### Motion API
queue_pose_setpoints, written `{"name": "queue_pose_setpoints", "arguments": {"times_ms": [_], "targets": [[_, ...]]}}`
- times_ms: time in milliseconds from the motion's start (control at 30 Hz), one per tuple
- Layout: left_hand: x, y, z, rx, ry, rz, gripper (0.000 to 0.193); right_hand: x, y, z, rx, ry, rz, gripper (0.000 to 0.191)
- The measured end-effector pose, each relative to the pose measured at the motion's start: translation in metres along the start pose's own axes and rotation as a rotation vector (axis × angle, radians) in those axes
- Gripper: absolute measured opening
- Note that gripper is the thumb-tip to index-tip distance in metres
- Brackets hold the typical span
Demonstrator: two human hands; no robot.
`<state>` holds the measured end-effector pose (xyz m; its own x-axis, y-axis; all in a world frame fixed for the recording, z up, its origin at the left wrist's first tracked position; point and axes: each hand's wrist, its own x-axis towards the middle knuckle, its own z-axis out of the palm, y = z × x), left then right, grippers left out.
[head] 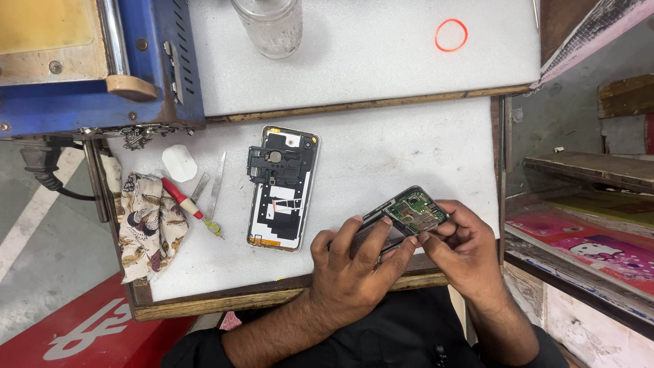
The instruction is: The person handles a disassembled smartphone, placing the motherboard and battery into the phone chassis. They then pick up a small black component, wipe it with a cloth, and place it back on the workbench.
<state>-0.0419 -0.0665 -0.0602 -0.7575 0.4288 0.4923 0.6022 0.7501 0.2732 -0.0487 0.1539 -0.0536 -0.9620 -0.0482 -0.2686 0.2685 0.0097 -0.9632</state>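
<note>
My left hand (354, 269) grips the lower end of an opened phone body (402, 218) with its green circuit board facing up. My right hand (460, 245) pinches the upper end of the same phone, fingertips on the edge of the board. Both hands hover over the near edge of the white work surface (409, 143). A detached phone back panel (283, 187) with black inner plates lies flat to the left of my hands.
A patterned cloth (146, 225), a red-handled screwdriver (182, 199), metal tweezers (214, 184) and a white pick (179, 163) lie at the left. A blue machine (95, 68) sits top left. A clear glass jar (269, 27) and an orange ring (451, 35) rest farther back.
</note>
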Motion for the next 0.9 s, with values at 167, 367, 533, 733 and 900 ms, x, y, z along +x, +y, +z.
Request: {"name": "queue_pose_setpoints", "arguments": {"times_ms": [167, 367, 533, 733, 900], "targets": [[0.002, 0.003, 0.001, 0.003, -0.015, -0.006, 0.025, -0.001, 0.003, -0.003, -0.004, 0.015, 0.019, 0.036], [0.004, 0.005, 0.004, -0.018, -0.014, -0.015, 0.025, 0.001, 0.008, -0.016, 0.02, -0.074, 0.012, 0.043], [0.004, 0.007, 0.005, -0.018, -0.021, -0.014, 0.023, 0.001, 0.009, -0.012, 0.014, -0.025, 0.018, 0.042], [-0.001, 0.007, -0.001, 0.0, -0.051, -0.025, 0.029, 0.0, 0.004, 0.001, 0.027, 0.031, 0.105, 0.044], [0.007, 0.005, -0.029, -0.161, -0.069, -0.056, 0.037, -0.006, -0.011, 0.011, 0.066, 0.032, 0.091, 0.042]]}}
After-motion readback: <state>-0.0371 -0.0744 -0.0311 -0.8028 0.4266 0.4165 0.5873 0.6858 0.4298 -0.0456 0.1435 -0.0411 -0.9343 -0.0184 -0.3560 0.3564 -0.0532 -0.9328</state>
